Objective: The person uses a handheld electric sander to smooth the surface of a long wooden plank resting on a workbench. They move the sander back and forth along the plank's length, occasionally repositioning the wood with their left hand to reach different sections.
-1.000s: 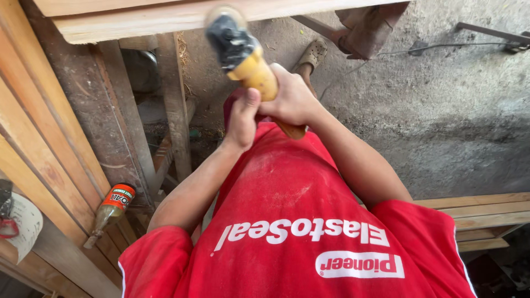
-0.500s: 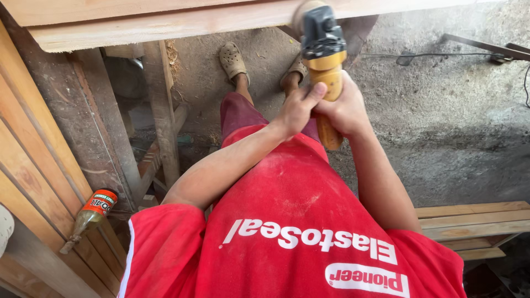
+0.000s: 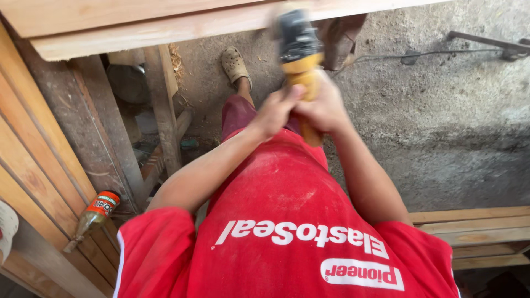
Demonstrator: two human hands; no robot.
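The person wears a bright red short-sleeved T-shirt (image 3: 287,221) with bold white lettering printed across the chest and a white oval badge below it. Pale dust smudges the fabric over the belly. A thin white stripe runs down the edge of the sleeve (image 3: 124,248). Both forearms are bare. Below the shirt show dark maroon shorts (image 3: 237,113), and one foot wears a tan perforated clog (image 3: 234,65).

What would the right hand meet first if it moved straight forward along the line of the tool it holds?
Probably the wooden beam. The right hand holds a yellow power tool whose dark head points at the beam's edge. The head is blurred, so the depth between them is unclear.
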